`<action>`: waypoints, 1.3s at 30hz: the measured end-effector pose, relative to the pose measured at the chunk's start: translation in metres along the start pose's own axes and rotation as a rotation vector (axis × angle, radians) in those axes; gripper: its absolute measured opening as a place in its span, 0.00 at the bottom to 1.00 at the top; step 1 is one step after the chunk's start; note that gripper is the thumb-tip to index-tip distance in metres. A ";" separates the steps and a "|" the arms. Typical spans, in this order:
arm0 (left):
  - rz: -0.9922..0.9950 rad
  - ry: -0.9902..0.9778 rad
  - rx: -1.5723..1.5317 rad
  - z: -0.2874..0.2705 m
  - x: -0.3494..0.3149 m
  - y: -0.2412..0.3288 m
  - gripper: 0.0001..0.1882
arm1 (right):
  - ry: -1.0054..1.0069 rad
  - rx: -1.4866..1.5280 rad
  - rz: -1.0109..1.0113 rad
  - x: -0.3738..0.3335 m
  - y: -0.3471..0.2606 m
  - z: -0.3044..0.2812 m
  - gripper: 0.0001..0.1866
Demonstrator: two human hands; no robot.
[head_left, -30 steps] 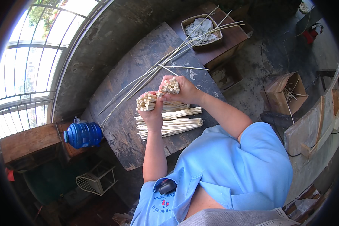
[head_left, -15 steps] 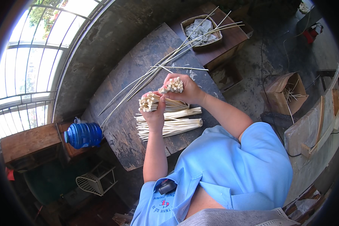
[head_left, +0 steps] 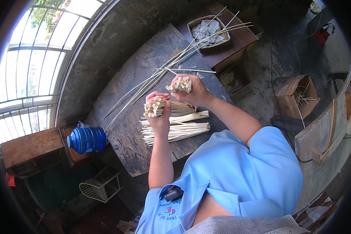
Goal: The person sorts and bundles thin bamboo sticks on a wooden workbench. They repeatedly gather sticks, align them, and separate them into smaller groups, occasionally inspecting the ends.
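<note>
Sticks (head_left: 155,108): probably light, stiff; grasp near ends.
Left hand (head_left: 159,121): fingers wrapped round sticks.
Right hand (head_left: 197,92): likewise.

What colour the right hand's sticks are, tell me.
The sticks are pale cream, seen best in the head view.
</note>
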State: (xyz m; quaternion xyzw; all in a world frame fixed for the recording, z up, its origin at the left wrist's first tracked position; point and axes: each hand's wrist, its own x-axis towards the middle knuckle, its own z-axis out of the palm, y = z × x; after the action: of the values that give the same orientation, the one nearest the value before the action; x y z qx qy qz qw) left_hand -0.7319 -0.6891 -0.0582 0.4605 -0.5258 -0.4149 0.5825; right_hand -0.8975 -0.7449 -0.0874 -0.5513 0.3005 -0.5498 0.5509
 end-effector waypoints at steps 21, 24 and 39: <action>-0.016 0.073 0.126 -0.002 0.002 0.002 0.14 | -0.129 0.120 0.015 0.003 0.000 -0.003 0.11; -0.043 0.060 0.160 -0.004 0.000 0.003 0.13 | -0.182 0.060 0.016 0.003 0.003 -0.002 0.12; -0.086 0.049 0.089 -0.007 -0.001 0.004 0.15 | 0.001 0.000 -0.032 -0.005 0.010 0.009 0.13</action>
State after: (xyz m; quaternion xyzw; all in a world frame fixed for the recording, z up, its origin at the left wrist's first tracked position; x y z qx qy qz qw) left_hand -0.7253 -0.6863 -0.0546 0.5181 -0.5089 -0.4044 0.5559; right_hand -0.8874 -0.7394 -0.0961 -0.5558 0.2920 -0.5588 0.5419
